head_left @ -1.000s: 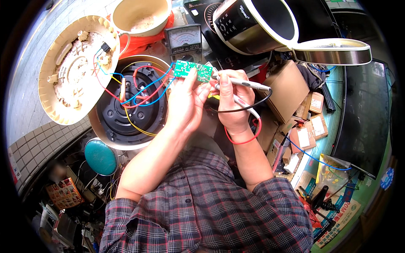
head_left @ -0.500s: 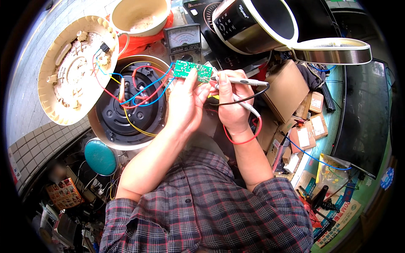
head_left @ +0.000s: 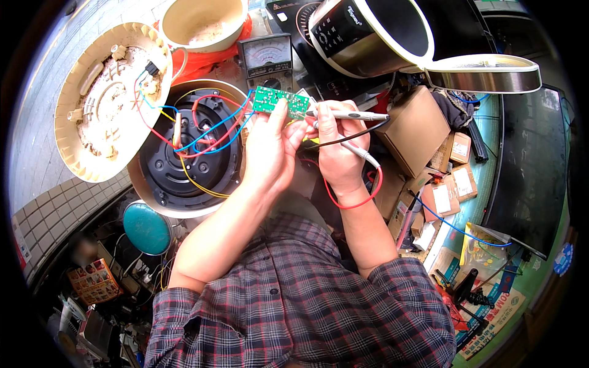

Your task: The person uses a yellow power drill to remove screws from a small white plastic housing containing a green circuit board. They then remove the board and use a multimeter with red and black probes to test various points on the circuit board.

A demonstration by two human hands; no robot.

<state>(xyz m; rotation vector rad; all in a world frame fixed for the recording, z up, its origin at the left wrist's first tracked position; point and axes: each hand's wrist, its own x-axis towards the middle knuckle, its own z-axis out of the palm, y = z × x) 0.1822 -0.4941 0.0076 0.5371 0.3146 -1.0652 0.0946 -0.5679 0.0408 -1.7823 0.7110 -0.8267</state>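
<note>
A green circuit board (head_left: 296, 105), soldered face up, has two pale grey probes (head_left: 362, 115) at its right end.

There are two test probes (head_left: 362, 115), one green circuit board (head_left: 269, 98) and one dial meter (head_left: 267, 59).

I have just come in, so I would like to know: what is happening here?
A person's left hand holds a green circuit board, thumb on its face. The right hand grips two grey test probes, tips near the board's right end; whether they touch it is too small to tell. Blue wires run from the board toward the opened round appliance. A needle meter stands beyond.
</note>
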